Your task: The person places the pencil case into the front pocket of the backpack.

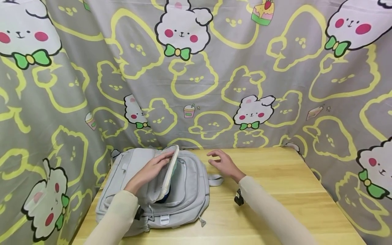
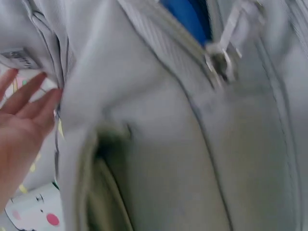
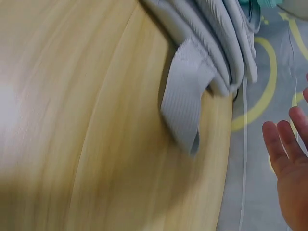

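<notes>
A light grey backpack (image 1: 191,180) lies on the table with a front compartment unzipped and its flap (image 1: 166,175) raised. My left hand (image 1: 154,170) lies against the outer side of that flap, fingers nearly straight. In the left wrist view, the fingers of the left hand (image 2: 29,110) touch the grey fabric, and a metal zipper pull (image 2: 221,65) hangs beside a blue thing (image 2: 187,17) inside. My right hand (image 1: 225,163) is off the bag's right side, above the table, holding nothing, its fingers loosely bent. Below it sticks out a grey strap loop (image 3: 185,96).
The wooden table (image 1: 269,204) extends to the right of the bag. A patterned curtain (image 1: 208,85) hangs behind it and on both sides. Another zipper pull (image 1: 202,222) dangles at the bag's near right edge. Something teal (image 1: 175,167) shows in the opening.
</notes>
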A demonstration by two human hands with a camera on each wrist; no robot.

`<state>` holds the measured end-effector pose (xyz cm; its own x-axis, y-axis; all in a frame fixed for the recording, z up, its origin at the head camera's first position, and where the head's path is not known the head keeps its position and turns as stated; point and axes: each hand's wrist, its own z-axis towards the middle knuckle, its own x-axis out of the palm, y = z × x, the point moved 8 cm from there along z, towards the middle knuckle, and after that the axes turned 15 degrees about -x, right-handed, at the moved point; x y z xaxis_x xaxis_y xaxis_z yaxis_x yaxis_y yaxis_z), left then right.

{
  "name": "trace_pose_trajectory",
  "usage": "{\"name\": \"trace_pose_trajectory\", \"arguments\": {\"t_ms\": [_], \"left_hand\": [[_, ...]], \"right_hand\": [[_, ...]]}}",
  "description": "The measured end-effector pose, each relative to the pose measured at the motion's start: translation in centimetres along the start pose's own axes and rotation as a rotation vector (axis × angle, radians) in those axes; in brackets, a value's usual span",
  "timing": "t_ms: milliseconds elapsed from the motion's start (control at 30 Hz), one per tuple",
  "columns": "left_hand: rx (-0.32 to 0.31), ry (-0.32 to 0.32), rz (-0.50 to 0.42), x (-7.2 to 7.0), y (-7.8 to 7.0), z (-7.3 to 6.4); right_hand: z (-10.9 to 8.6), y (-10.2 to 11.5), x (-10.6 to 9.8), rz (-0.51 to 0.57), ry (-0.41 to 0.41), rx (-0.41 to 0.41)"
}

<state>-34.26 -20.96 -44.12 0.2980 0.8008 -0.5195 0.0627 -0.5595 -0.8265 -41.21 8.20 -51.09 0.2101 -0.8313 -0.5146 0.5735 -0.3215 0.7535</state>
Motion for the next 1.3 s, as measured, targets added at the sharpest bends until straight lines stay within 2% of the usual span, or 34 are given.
{"name": "trace_pose_trajectory", "arguments": {"t_ms": [100,300,433,533,700,867,967,1133,1300], "left_hand": [[0.027,-0.017,0.121,1.0,-0.6,0.5],[0.018,-0.018,0.356,2.9,-1.0,1.1],[0.029,-0.059,0.471,4.0,-1.8,1.4],[0.004,-0.083,0.532,4.8,-1.8,1.7],[-0.063,-0.119,0.69,5.7,-1.5,2.0],[-0.09,-0.196,0.907,6.2,-1.2,2.3],[-0.102,-0.212,1.034,6.6,-0.8,2.5],[-0.107,-0.199,1.108,6.9,-1.1,2.8],[-0.084,-0.249,1.057,6.7,-3.3,3.7]], "right_hand": [[-0.4,-0.4,-1.2,-0.017,0.002,0.013],[-0.5,-1.3,-2.6,-0.073,0.004,0.045],[-0.8,-1.5,-3.4,-0.099,-0.002,0.052],[-1.3,-1.9,-3.9,-0.123,0.003,0.069],[-2.1,-2.5,-4.7,-0.163,0.016,0.119],[-2.2,-2.6,-6.0,-0.207,0.023,0.156],[-2.1,-2.5,-6.5,-0.225,0.034,0.168],[-1.6,-2.4,-6.9,-0.278,0.069,0.162],[-0.9,-1.8,-7.4,-0.368,0.095,0.137]]}}
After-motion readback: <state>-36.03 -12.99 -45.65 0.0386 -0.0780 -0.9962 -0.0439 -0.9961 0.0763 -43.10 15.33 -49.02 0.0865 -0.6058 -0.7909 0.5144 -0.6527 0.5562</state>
